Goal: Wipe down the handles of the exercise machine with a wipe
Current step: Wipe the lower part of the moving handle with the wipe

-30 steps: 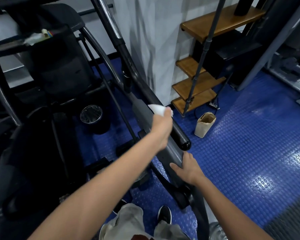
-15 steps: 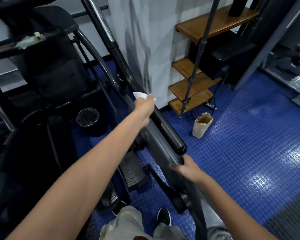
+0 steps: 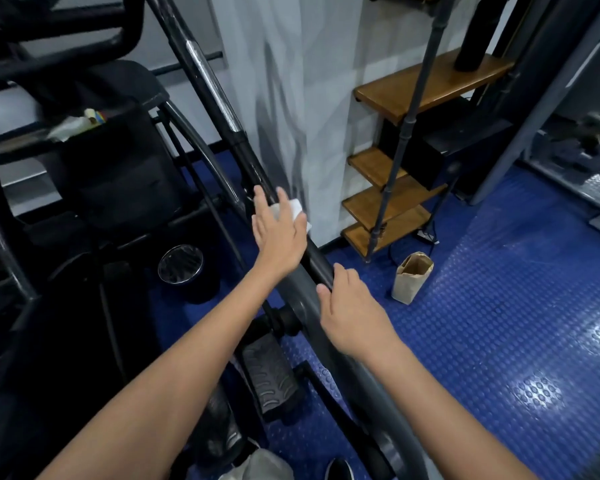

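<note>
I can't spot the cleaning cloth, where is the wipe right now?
In the head view, the wipe sits just left of centre, under the left hand, pressed onto the black handle beside the white pillar.

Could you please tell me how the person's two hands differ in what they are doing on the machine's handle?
The left hand presses a white wipe against the black handle bar with straight fingers; the right hand holds no wipe. The left sits higher up; the right curls round the lower end. Both touch the same bar.

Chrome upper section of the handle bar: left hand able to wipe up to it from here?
Probably yes: the left hand with the white wipe already lies on the bar, and nothing blocks the chrome upper section.
</note>
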### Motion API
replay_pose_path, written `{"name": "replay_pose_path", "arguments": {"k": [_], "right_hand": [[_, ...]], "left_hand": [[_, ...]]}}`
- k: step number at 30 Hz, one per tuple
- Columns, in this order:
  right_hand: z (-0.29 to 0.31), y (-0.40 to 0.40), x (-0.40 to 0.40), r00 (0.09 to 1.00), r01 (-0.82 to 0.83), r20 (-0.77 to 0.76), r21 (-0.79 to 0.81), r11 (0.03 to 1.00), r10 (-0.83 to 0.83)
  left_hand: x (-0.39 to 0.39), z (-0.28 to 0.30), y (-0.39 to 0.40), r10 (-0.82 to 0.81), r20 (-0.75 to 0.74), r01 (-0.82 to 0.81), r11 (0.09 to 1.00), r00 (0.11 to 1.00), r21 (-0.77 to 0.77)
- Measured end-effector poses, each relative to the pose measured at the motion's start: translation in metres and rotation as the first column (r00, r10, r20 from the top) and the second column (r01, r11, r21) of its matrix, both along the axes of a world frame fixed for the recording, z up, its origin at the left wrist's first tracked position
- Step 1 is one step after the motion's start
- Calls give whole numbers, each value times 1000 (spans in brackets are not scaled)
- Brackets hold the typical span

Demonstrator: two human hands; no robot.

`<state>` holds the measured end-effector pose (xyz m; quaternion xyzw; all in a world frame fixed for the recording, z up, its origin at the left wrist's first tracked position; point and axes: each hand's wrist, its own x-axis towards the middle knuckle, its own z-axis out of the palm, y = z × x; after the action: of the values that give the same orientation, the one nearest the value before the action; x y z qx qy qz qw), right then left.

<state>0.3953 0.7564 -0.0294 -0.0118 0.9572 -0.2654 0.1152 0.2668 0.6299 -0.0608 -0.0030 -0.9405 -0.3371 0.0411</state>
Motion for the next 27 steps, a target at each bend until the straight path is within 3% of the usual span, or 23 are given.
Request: {"name": "replay_pose_path", "arguments": {"k": [2,5,8,10,12,13,17,22,27], "right_hand": [[-4,-9,-6,998,18,-66,135,991,-9],[-7,-15,-16,997,31,-75,176,984,-18],[-6,-21,-31,997,24,-71,195,980,-10],[-4,-28,-45,998,29,-54,157,987,-20],[-3,-34,-61,999,19,-37,125,992,-15],[-3,-37,-68,999,21,-30,108,994,-18],[-1,-46,-91,1000,28,0,85,996,-28],[-5,-49,-103,998,56,-7,48,997,-56],[-5,-47,-100,994,113,6,14,993,-113]], "left_hand": [[-3,-2,-19,-234,-117,201,949,965,-241],[-15,2,-48,-521,-175,370,769,836,-521],[-52,15,-76,-640,-178,339,597,747,-727],[-84,32,-91,-699,-128,270,430,704,-861],[-113,54,-103,-725,-54,216,274,687,-937],[-127,66,-109,-733,-39,205,240,679,-949],[-171,112,-138,-781,-104,152,247,616,-957],[-207,152,-162,-687,-230,105,408,690,-907],[-188,124,-138,-712,-233,156,436,662,-887]]}}
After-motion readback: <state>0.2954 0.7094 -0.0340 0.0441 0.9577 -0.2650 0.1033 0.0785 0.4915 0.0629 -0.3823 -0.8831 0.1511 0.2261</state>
